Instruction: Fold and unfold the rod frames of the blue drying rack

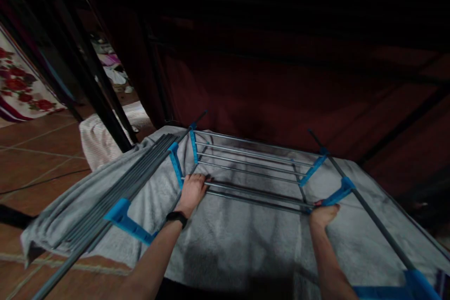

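A rack of grey metal tubes with blue plastic brackets, which looks like a clothes drying rack (248,188), lies on a grey fleece blanket (246,239). My left hand (192,191), with a dark band at its wrist, is wrapped over the left end of the rack's near rods, beside a blue bracket (176,164). At the other end of those rods, my right hand (324,214) grips the rack around the tip of the right blue bracket (339,192). Its fingers are partly hidden under the bracket. Farther off, several thinner rods span between two more blue brackets.
A bundle of loose grey tubes (123,192) rests on the blanket at the left. Dark posts (94,75) and a dark red cloth (246,93) stand behind. Beyond the blanket's left edge are a tiled floor (45,159), a pale striped cloth (100,138) and a floral cloth (24,84).
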The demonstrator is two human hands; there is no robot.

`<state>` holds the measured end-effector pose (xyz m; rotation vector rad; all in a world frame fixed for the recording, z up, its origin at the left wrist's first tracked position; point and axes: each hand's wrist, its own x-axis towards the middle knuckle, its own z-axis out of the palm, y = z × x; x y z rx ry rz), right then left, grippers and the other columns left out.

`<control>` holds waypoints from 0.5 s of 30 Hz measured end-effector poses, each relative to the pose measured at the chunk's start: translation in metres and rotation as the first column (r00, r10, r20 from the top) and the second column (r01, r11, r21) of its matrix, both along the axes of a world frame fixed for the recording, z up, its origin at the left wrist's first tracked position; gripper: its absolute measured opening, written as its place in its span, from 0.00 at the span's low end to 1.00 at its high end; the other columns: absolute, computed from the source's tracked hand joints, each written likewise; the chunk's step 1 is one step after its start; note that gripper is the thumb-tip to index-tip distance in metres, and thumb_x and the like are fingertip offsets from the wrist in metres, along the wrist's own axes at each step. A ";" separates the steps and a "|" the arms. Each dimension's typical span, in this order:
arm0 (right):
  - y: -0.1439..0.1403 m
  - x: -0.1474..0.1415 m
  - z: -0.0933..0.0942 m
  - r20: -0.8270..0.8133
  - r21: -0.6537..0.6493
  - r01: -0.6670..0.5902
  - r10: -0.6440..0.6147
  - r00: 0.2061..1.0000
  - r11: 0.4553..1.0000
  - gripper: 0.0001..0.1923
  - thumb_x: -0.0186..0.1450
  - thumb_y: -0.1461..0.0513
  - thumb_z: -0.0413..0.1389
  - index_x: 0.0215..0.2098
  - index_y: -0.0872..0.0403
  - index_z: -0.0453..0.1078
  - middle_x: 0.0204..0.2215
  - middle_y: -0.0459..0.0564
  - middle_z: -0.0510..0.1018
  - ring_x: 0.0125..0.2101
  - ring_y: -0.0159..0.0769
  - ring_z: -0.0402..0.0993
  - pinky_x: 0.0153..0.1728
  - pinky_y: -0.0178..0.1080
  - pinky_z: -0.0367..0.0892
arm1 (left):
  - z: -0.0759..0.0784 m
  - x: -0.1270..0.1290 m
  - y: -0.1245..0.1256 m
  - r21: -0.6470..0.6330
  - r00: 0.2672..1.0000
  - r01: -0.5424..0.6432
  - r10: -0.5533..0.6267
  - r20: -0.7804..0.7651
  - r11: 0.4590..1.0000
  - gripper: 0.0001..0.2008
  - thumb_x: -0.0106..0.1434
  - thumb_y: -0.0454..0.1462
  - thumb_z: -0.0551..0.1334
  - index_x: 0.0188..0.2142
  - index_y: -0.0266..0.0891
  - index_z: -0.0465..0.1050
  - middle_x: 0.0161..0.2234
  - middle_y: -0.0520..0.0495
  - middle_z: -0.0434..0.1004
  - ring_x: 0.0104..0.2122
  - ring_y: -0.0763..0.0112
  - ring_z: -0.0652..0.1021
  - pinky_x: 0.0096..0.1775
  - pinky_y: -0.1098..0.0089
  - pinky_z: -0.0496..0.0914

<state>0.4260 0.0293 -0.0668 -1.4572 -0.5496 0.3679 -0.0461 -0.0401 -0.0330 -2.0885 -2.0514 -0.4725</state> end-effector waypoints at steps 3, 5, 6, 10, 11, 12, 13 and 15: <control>0.004 0.002 -0.004 -0.012 -0.008 0.065 -0.065 0.998 0.998 0.18 0.71 0.54 0.37 0.26 0.47 0.59 0.19 0.44 0.64 0.21 0.37 0.64 0.22 0.40 0.65 | 0.000 -0.003 0.005 -0.033 1.000 0.008 -0.008 0.026 0.999 0.12 0.72 0.37 0.55 0.38 0.38 0.78 0.38 0.37 0.83 0.45 0.49 0.80 0.52 0.52 0.67; 0.006 0.003 -0.006 -0.013 -0.012 0.074 -0.074 0.997 0.997 0.17 0.70 0.55 0.38 0.26 0.47 0.59 0.19 0.44 0.65 0.21 0.37 0.64 0.22 0.41 0.64 | -0.001 -0.003 0.007 -0.036 0.999 0.005 -0.003 0.041 0.999 0.12 0.71 0.37 0.56 0.37 0.39 0.78 0.37 0.37 0.83 0.44 0.50 0.81 0.52 0.52 0.67; 0.006 0.003 -0.007 -0.012 -0.014 0.079 -0.079 0.997 0.997 0.17 0.70 0.55 0.39 0.25 0.47 0.59 0.19 0.44 0.65 0.20 0.38 0.64 0.22 0.41 0.64 | -0.001 -0.003 0.007 -0.036 0.999 0.006 -0.005 0.044 0.999 0.12 0.71 0.37 0.56 0.37 0.39 0.78 0.37 0.37 0.83 0.44 0.49 0.81 0.52 0.52 0.67; 0.008 0.004 -0.010 -0.010 -0.016 0.096 -0.096 0.995 0.995 0.19 0.71 0.54 0.36 0.25 0.46 0.58 0.20 0.45 0.65 0.21 0.39 0.64 0.22 0.42 0.64 | -0.001 -0.001 0.006 -0.049 0.999 0.008 -0.007 0.035 0.999 0.13 0.71 0.38 0.55 0.38 0.38 0.79 0.38 0.37 0.83 0.45 0.48 0.80 0.52 0.51 0.67; 0.008 0.004 -0.011 -0.011 -0.018 0.095 -0.095 0.995 0.995 0.20 0.71 0.53 0.35 0.24 0.46 0.58 0.20 0.45 0.65 0.22 0.39 0.64 0.23 0.42 0.65 | -0.001 -0.001 0.005 -0.052 1.000 0.005 -0.003 0.030 0.999 0.14 0.71 0.38 0.55 0.38 0.38 0.79 0.38 0.37 0.83 0.45 0.48 0.80 0.52 0.51 0.67; 0.008 0.004 -0.011 -0.014 -0.020 0.092 -0.092 0.996 0.996 0.20 0.71 0.53 0.35 0.25 0.46 0.59 0.20 0.45 0.65 0.22 0.39 0.64 0.23 0.42 0.65 | -0.001 0.000 0.005 -0.052 1.000 -0.002 0.003 0.026 0.999 0.14 0.72 0.38 0.54 0.38 0.38 0.79 0.38 0.37 0.83 0.45 0.49 0.80 0.52 0.51 0.67; 0.008 0.005 -0.012 -0.017 -0.023 0.087 -0.087 0.996 0.996 0.20 0.70 0.52 0.35 0.25 0.46 0.59 0.20 0.45 0.65 0.22 0.39 0.65 0.24 0.42 0.66 | 0.000 0.000 0.005 -0.048 1.000 -0.008 0.009 0.023 0.999 0.15 0.72 0.38 0.54 0.38 0.38 0.79 0.38 0.37 0.83 0.46 0.49 0.80 0.53 0.51 0.67; 0.007 0.006 -0.012 -0.025 -0.031 0.076 -0.077 0.997 0.997 0.19 0.70 0.52 0.36 0.25 0.46 0.59 0.20 0.45 0.65 0.23 0.39 0.65 0.25 0.42 0.66 | 0.000 0.001 0.004 -0.036 1.000 -0.021 0.021 0.022 0.999 0.15 0.73 0.38 0.53 0.39 0.39 0.79 0.38 0.38 0.82 0.46 0.49 0.80 0.52 0.52 0.67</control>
